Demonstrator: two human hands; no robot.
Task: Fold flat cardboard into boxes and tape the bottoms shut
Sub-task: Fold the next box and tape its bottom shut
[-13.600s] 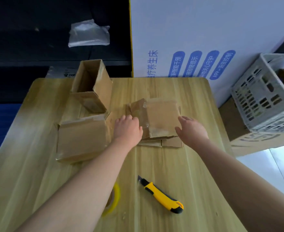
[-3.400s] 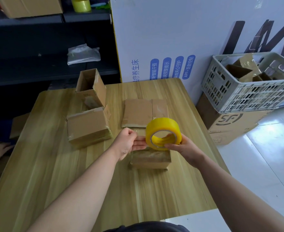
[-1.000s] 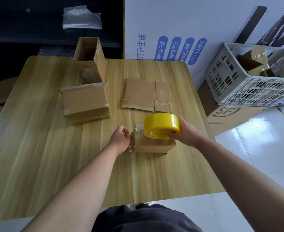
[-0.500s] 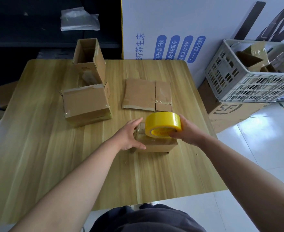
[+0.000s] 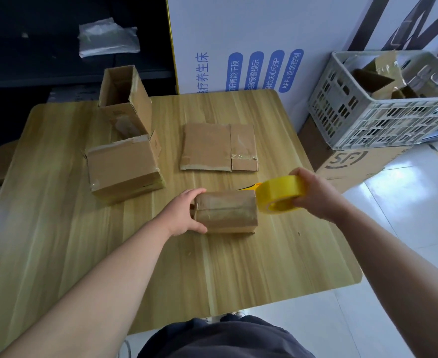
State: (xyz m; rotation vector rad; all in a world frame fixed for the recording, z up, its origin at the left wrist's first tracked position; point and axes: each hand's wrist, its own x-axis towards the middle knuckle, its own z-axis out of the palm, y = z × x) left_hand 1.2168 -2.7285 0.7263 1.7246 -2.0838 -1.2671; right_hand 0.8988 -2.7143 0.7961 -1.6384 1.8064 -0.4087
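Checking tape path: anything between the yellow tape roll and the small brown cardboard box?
Nothing visible. The right hand holds the yellow tape roll at the right end of the small brown cardboard box; the left hand grips its left end.

A pale wood-grain table with rounded corners (image 5: 57,228) stands on a glossy white tiled floor (image 5: 414,208), which mirrors bright light at the right. Behind the table rises a white panel with blue Chinese lettering (image 5: 264,27); left of it, black shelving (image 5: 31,76) sits in shadow, holding a crumpled clear plastic bag (image 5: 108,38)
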